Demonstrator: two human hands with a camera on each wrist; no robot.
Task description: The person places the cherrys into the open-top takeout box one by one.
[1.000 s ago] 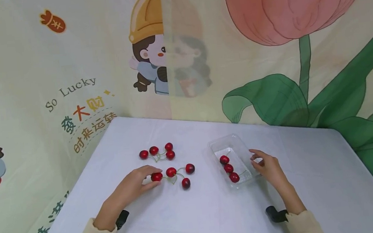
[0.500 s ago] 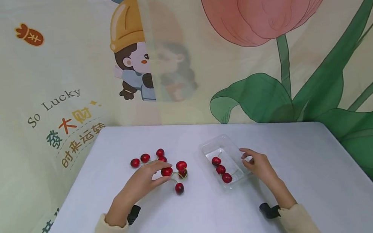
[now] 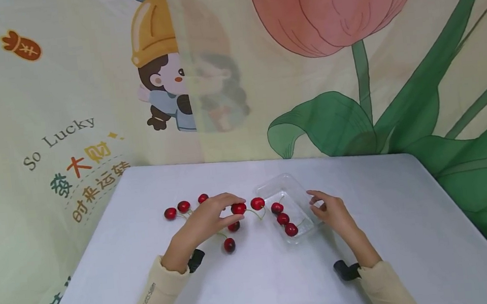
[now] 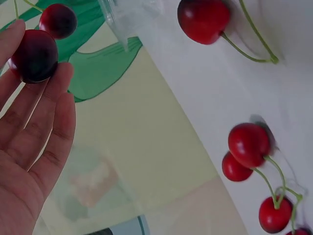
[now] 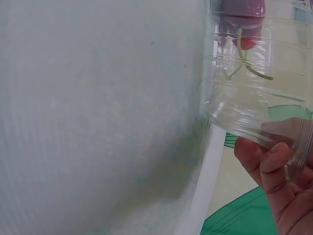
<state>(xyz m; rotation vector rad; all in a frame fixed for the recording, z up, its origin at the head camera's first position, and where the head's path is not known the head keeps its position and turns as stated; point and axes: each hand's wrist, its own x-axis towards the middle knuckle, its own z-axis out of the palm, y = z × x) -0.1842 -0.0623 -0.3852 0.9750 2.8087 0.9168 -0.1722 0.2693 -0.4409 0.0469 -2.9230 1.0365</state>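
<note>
My left hand [image 3: 208,220] pinches a dark red cherry [image 3: 239,209] between thumb and fingertips. A second cherry [image 3: 258,203], joined to it by the stem, hangs at the left side of a clear plastic box [image 3: 286,179]. The left wrist view shows the held cherry [image 4: 34,56] at the fingertips, with its pair [image 4: 57,21] beyond. Three cherries [image 3: 283,218] lie in a row inside the box. At the box's right side, my right hand [image 3: 332,214] grips the rim; in the right wrist view the fingers [image 5: 276,159] lie on both sides of the clear wall.
Behind and left of my left hand, a cluster of cherries [image 3: 183,207] with green stems rests on the white table [image 3: 257,284], partly hidden by the hand. Another cherry [image 3: 229,245] lies just in front of it. A printed cloth backdrop [image 3: 234,145] rises behind the table.
My left hand has lifted the pair of cherries off the table and carried it right to the box. The right hand stays at the rim. The head view has shifted somewhat.
</note>
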